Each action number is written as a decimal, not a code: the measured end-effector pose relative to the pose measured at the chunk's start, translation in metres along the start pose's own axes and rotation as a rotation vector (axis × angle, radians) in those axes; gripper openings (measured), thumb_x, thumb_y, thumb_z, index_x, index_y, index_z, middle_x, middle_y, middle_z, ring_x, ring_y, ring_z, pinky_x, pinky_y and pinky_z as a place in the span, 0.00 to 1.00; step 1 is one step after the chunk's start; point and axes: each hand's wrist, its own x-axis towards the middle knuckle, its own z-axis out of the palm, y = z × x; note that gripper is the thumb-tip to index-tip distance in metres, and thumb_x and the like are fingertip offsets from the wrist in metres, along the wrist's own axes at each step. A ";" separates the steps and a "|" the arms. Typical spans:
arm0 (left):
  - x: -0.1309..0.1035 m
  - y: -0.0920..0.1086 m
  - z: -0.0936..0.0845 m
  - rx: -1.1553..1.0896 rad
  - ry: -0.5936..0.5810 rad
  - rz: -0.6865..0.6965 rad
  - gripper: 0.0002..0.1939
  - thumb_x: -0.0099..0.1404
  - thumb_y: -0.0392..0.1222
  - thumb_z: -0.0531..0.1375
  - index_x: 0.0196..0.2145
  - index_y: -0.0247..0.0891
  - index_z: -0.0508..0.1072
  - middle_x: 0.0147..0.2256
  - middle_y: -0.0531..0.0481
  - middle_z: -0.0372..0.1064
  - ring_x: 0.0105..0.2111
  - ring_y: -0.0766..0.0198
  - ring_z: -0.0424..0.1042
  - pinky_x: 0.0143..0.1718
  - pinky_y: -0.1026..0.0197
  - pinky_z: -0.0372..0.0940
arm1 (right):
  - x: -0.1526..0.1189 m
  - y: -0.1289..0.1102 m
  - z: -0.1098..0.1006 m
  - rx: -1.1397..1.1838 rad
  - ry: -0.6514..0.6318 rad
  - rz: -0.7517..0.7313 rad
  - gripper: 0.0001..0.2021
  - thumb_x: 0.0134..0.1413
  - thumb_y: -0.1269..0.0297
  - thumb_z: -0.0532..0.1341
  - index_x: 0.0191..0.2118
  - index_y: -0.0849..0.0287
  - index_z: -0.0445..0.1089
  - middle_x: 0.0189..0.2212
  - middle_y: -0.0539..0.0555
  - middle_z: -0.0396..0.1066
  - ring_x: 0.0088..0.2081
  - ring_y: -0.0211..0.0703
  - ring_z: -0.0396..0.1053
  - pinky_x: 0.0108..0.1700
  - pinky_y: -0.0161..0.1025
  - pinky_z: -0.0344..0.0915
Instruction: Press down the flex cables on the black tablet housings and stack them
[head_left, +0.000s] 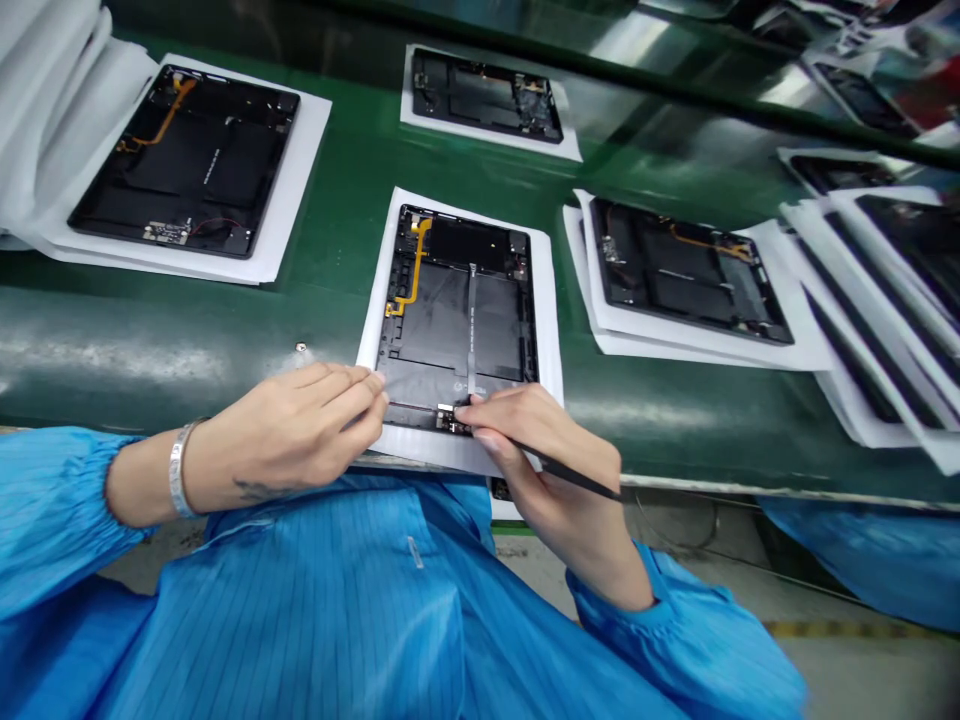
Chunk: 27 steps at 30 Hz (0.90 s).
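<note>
An opened black tablet chassis (pixel 457 310) lies on a white foam sheet (pixel 546 300) on the green conveyor belt, with an orange flex cable (pixel 415 265) along its left side. My left hand (pixel 300 430) rests at the chassis's near left corner, fingertips pressing its edge. My right hand (pixel 525 440) holds a thin black tool (pixel 570 475) like a pen, its fingertips on a small connector (pixel 448 415) at the chassis's near edge. Both arms wear blue sleeves; a silver bracelet (pixel 178 468) circles the left wrist.
More opened tablets on white sheets lie on the belt: far left (pixel 187 160), at the back (pixel 487 95), to the right (pixel 686 270), and several stacked at the far right (pixel 885 280). A small screw-like part (pixel 301 347) sits on the belt's near rail.
</note>
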 end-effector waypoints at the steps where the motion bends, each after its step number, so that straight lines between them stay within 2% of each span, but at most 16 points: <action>1: 0.000 0.001 0.000 0.007 0.002 -0.003 0.14 0.73 0.28 0.51 0.44 0.28 0.76 0.46 0.37 0.77 0.43 0.57 0.77 0.45 0.58 0.71 | 0.000 -0.001 0.000 -0.025 -0.027 -0.020 0.07 0.62 0.75 0.61 0.42 0.60 0.73 0.36 0.54 0.77 0.39 0.42 0.74 0.44 0.43 0.70; 4: 0.000 0.002 0.000 0.008 0.003 -0.003 0.13 0.72 0.28 0.51 0.44 0.26 0.76 0.45 0.36 0.77 0.43 0.54 0.78 0.44 0.56 0.72 | -0.001 -0.006 0.000 -0.185 -0.155 -0.117 0.05 0.63 0.73 0.60 0.43 0.61 0.73 0.34 0.55 0.76 0.38 0.44 0.72 0.42 0.42 0.71; 6: -0.003 0.001 0.000 -0.023 -0.016 0.004 0.13 0.72 0.27 0.51 0.47 0.23 0.75 0.47 0.34 0.76 0.44 0.51 0.78 0.45 0.54 0.72 | -0.001 -0.009 0.000 -0.255 -0.188 -0.160 0.06 0.63 0.72 0.60 0.43 0.61 0.73 0.32 0.55 0.75 0.37 0.44 0.71 0.40 0.42 0.71; 9: -0.012 -0.003 -0.004 -0.212 -0.070 -0.059 0.17 0.72 0.26 0.49 0.53 0.25 0.72 0.53 0.35 0.73 0.51 0.51 0.76 0.51 0.54 0.71 | 0.000 -0.009 0.002 -0.105 -0.028 -0.108 0.06 0.63 0.73 0.60 0.42 0.59 0.74 0.33 0.54 0.76 0.37 0.44 0.73 0.41 0.43 0.71; 10: -0.014 -0.005 -0.006 -0.312 -0.090 -0.137 0.18 0.72 0.26 0.49 0.54 0.27 0.71 0.55 0.36 0.72 0.53 0.54 0.75 0.54 0.55 0.70 | 0.001 -0.008 0.004 -0.022 0.060 -0.075 0.06 0.63 0.73 0.61 0.42 0.57 0.74 0.34 0.54 0.77 0.38 0.44 0.74 0.42 0.43 0.71; 12: -0.016 -0.009 -0.011 -0.493 -0.108 -0.383 0.17 0.72 0.27 0.50 0.53 0.32 0.72 0.54 0.42 0.74 0.53 0.61 0.75 0.55 0.61 0.69 | 0.002 -0.006 0.010 0.117 0.209 -0.017 0.06 0.63 0.72 0.61 0.41 0.55 0.74 0.35 0.52 0.78 0.38 0.43 0.75 0.42 0.43 0.71; 14: -0.013 -0.011 -0.017 -0.613 -0.115 -0.648 0.13 0.72 0.31 0.54 0.50 0.36 0.74 0.45 0.48 0.77 0.44 0.66 0.77 0.49 0.66 0.70 | 0.004 -0.003 0.017 0.198 0.284 0.020 0.06 0.64 0.71 0.60 0.39 0.55 0.75 0.34 0.51 0.78 0.36 0.41 0.74 0.40 0.42 0.71; 16: -0.006 -0.011 -0.020 -0.655 -0.139 -0.780 0.08 0.73 0.35 0.57 0.46 0.38 0.74 0.38 0.53 0.77 0.37 0.70 0.77 0.42 0.69 0.70 | 0.005 0.000 0.022 0.236 0.308 0.026 0.07 0.65 0.71 0.59 0.38 0.56 0.75 0.33 0.51 0.78 0.35 0.40 0.74 0.40 0.41 0.70; 18: 0.001 -0.009 -0.022 -0.614 -0.202 -0.755 0.07 0.73 0.36 0.57 0.45 0.39 0.74 0.37 0.54 0.76 0.36 0.70 0.76 0.41 0.69 0.69 | 0.004 0.002 0.025 0.248 0.320 0.012 0.07 0.66 0.69 0.59 0.37 0.58 0.74 0.35 0.52 0.78 0.37 0.41 0.73 0.42 0.42 0.70; 22: 0.010 -0.004 -0.023 -0.417 -0.258 -0.598 0.09 0.72 0.33 0.55 0.44 0.38 0.74 0.40 0.51 0.75 0.40 0.67 0.75 0.45 0.66 0.67 | -0.001 0.006 0.024 0.320 0.369 -0.035 0.10 0.69 0.69 0.55 0.41 0.59 0.74 0.38 0.54 0.77 0.45 0.43 0.74 0.50 0.44 0.70; 25: 0.012 -0.001 -0.023 -0.333 -0.253 -0.556 0.09 0.73 0.32 0.54 0.46 0.38 0.73 0.42 0.48 0.74 0.44 0.64 0.74 0.48 0.63 0.68 | -0.004 0.008 0.020 0.365 0.402 0.019 0.13 0.71 0.70 0.51 0.51 0.60 0.71 0.36 0.51 0.75 0.36 0.37 0.73 0.44 0.37 0.72; 27: 0.012 -0.001 -0.023 -0.308 -0.260 -0.531 0.11 0.73 0.34 0.55 0.51 0.38 0.71 0.49 0.45 0.72 0.50 0.61 0.73 0.54 0.60 0.67 | -0.003 0.009 0.016 0.320 0.366 0.034 0.16 0.71 0.64 0.52 0.60 0.59 0.65 0.38 0.52 0.74 0.33 0.36 0.71 0.39 0.35 0.72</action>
